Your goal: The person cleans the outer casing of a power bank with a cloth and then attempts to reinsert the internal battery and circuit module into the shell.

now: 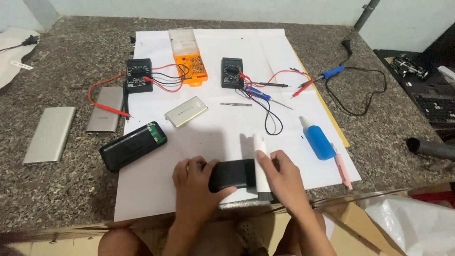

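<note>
The left hand (193, 186) curls around a black rectangular power bank casing (233, 173), thumb under its near edge, pressing it onto the white paper sheet (208, 137) at the table's near side. The right hand (280, 178) grips a white-handled brush (260, 161) — fingers closed round it — bristles down beside the casing's right end.

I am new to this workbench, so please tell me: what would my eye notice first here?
First, the two hands at the near edge: the left hand grips a black power bank, and the right hand holds a white brush against it. Behind them, on the white paper, a bright orange tool case stands between two black multimeters with red leads, and a blue bottle lies to the right.
</note>
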